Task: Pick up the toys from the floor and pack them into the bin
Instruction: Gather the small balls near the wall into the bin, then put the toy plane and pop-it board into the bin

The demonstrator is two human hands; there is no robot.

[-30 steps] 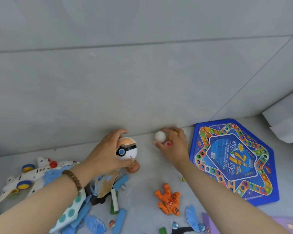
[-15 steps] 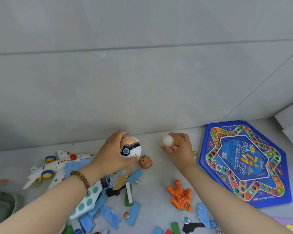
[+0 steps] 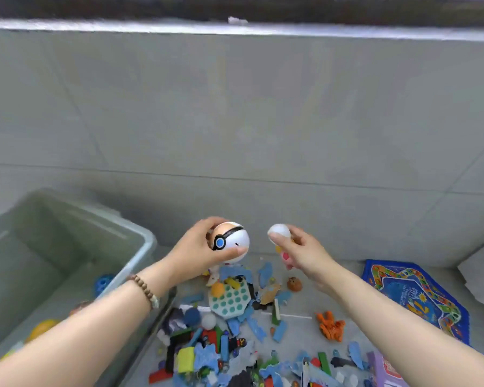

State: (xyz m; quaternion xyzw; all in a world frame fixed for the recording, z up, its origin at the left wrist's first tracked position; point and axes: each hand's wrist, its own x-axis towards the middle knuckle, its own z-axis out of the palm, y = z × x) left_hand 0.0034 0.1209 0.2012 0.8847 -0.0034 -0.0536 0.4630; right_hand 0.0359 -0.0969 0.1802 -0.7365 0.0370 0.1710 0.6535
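Large ball (image 3: 231, 241): one half pale orange, the other half white, a black band between them, and a blue round button with a black ring.
Small ball (image 3: 279, 232): plain white.
Bin (image 3: 148, 244): translucent grey-green, the rim paler.
Game board (image 3: 414, 294): deep blue, with a winding track of green, red and yellow spots.
Dotted piece (image 3: 229, 301): white, with rows of teal dots.
Figure (image 3: 330, 325): bright orange.
Flat scraps (image 3: 264, 270): mostly light blue.
Bracelet (image 3: 144, 289): brown beads.
Wall (image 3: 235, 121): grey tiles with thin darker lines.
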